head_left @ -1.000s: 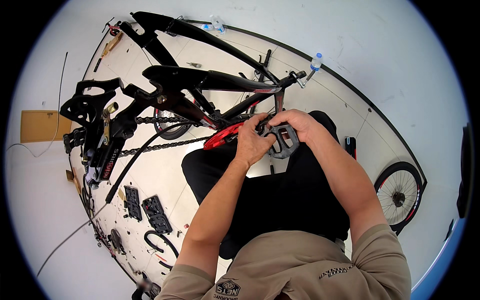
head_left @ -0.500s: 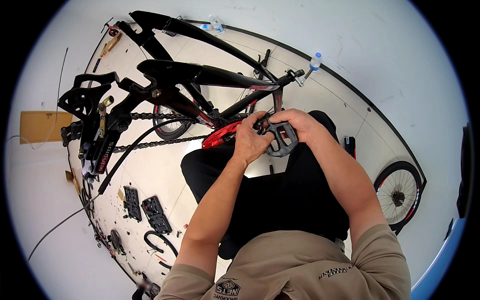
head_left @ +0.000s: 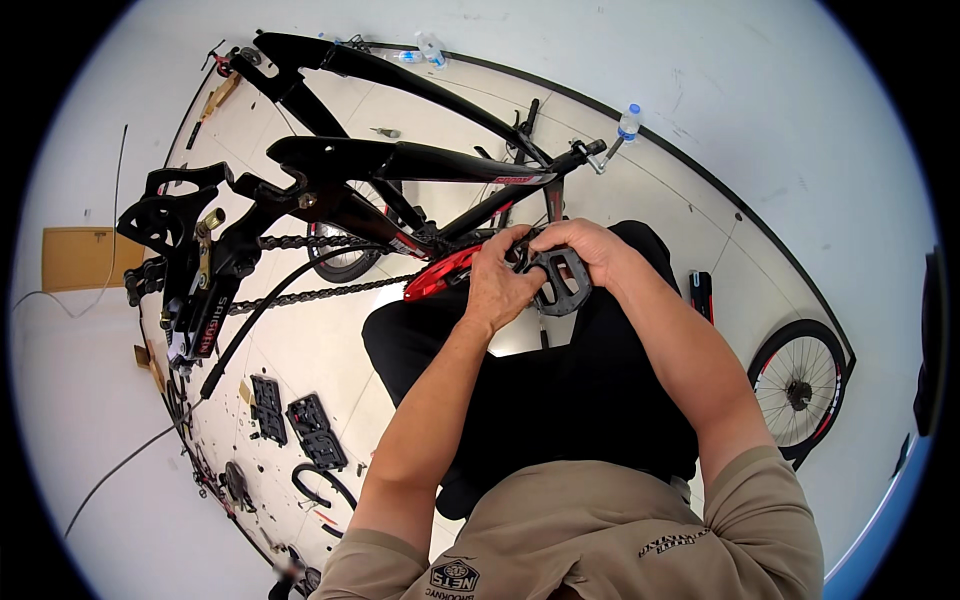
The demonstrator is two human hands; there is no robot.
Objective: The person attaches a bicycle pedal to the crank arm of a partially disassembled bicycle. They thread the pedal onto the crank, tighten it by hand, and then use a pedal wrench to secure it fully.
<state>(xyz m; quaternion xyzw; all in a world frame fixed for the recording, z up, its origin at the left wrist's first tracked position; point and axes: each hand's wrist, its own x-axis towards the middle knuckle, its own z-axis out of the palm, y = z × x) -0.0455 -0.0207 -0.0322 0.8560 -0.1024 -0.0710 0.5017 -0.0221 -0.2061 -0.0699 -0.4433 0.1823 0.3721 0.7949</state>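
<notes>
My left hand (head_left: 499, 283) is closed at the crank end, its thumb against a dark grey bicycle pedal (head_left: 571, 294). From the other side, my right hand (head_left: 592, 247) bends its fingers over the top of the same pedal, close to the left fingertips. The joint between pedal and crank is mostly covered by my fingers. Just left of my hands is a red chainring (head_left: 432, 277), with a chain (head_left: 325, 293) running left to the rear derailleur (head_left: 208, 305). Above them spreads the black bicycle frame (head_left: 430, 160). The pedal sits over my lap.
A wheel (head_left: 797, 393) leans at the right by the wall. Open black tool cases (head_left: 316, 430) lie on the tiled floor at lower left, among scattered small parts. Water bottles (head_left: 629, 122) stand along the far wall. A loose cable (head_left: 130, 462) hangs from the derailleur.
The rear of the frame has shifted slightly down in the view. The pedal has tilted a little and my right hand has moved slightly left; both hands stay at the pedal.
</notes>
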